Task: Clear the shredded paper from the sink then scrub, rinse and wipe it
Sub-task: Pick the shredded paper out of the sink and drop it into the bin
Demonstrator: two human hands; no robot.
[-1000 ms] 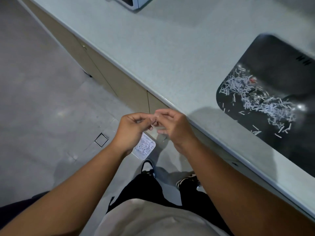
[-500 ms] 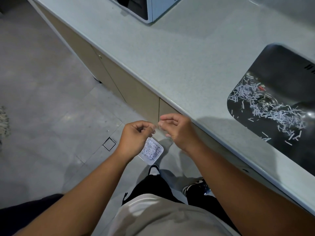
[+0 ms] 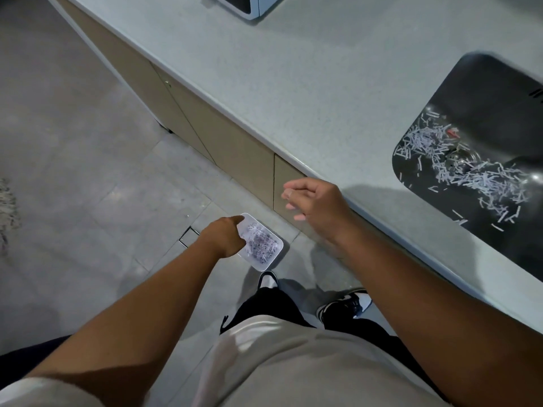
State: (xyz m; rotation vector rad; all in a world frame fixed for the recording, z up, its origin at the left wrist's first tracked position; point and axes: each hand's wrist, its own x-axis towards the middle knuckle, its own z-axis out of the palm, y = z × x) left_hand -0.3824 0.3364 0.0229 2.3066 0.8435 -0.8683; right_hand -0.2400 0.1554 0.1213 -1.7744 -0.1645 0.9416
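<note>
Dark sink [image 3: 484, 92] holds thin pale strips of shredded paper [image 3: 482, 180] — right hand [image 3: 318, 207] loosely curled, empty; left hand [image 3: 223, 237] unclear.

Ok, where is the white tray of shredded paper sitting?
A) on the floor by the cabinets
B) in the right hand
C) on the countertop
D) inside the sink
A: the white tray lies on the floor at the foot of the cabinets, below the left hand.
</note>
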